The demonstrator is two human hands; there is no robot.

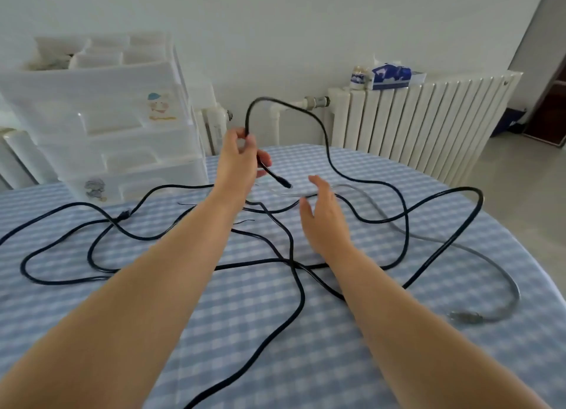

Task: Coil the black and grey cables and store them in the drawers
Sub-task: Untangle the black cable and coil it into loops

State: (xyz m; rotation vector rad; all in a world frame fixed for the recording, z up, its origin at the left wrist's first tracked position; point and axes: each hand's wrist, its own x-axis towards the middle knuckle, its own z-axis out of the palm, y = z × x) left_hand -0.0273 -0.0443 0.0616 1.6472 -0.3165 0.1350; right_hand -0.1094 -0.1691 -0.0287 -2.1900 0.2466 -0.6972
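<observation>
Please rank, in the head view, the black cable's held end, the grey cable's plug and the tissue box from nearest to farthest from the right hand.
From the right hand:
1. Black cable's held end, just to its left.
2. Grey cable's plug, near right on the table.
3. Tissue box, far on the radiator.

Hidden, cropped or unreadable

The black cable (405, 224) runs off the frame at nine o'clock and again at six o'clock, so its full length cannot be traced; both forearms cover stretches of it near the centre; where it passes through the left hand (239, 157), the fingers hide it; the grey cable (490, 255) fades into the cloth behind the right hand (321, 215) — its far end is unclear; the drawers (101, 117) at ten o'clock are cropped and overexposed — contents indistinct; labels on the radiator items at one o'clock are unreadable.
</observation>
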